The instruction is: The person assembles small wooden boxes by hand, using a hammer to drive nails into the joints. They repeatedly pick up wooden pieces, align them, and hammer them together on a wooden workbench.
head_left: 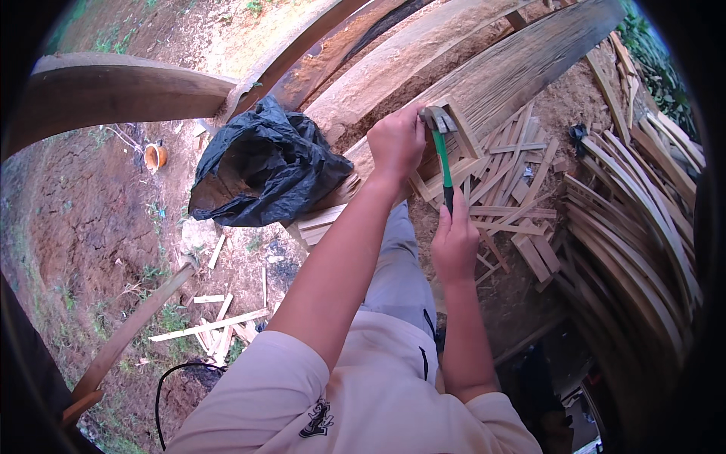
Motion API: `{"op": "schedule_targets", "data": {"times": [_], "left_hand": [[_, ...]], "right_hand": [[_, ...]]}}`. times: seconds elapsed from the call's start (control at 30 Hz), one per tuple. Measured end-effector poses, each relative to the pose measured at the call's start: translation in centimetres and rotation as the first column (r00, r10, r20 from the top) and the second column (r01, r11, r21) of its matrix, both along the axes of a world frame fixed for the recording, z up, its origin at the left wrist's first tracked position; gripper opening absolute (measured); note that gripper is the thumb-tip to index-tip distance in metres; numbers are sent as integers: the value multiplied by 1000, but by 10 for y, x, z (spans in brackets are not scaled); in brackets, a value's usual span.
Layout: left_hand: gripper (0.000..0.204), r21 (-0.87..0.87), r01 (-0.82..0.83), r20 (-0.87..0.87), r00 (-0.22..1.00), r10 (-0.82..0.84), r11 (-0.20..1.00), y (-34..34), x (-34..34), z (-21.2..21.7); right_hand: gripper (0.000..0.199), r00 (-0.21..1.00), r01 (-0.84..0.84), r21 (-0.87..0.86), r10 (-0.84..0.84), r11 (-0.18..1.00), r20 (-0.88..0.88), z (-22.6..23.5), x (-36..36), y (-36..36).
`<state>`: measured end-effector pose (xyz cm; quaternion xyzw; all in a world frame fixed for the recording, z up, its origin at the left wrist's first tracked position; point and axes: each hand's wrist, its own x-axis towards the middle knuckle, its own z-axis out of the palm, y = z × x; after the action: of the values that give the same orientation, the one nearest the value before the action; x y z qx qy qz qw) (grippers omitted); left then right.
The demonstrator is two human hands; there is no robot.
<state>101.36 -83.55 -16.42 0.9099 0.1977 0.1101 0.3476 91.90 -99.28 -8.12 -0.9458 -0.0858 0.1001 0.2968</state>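
My right hand (455, 240) is wrapped round the black grip of a claw hammer (443, 155) with a green shaft. The hammer's metal head is up against the far end of a small wooden frame (465, 135) made of pale slats. Closed at the frame's far left corner is my left hand (397, 145), which appears to grip it. Its fingertips are partly hidden beside the hammer head, so a nail there cannot be made out. The frame rests on a weathered plank (522, 72).
A black plastic bag (265, 170) gapes at the left of the plank. Loose slats (522, 163) lie to the right, with a stack of long strips (635, 234) beyond. Wood scraps (219, 329) and an orange pot (155, 157) are on the ground at left. A beam (128, 94) stands upper left.
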Motion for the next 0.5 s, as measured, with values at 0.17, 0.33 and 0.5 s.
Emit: {"op": "schedule_targets", "data": {"times": [0.17,0.33,0.5], "left_hand": [[20,-19,3,0,1000,-3,1000,1,-1,0],[19,31,20,-35,999,-19,999,1,0,-3],[18,-28,5,3,1000,-5,1000,2,1,-1]], "right_hand": [[43,948,85,197,-140,977,285,18,-7,-2],[41,997,5,22,-6,1000,73,3,0,4],[42,955,33,180,-84,983,286,19,-6,2]]}}
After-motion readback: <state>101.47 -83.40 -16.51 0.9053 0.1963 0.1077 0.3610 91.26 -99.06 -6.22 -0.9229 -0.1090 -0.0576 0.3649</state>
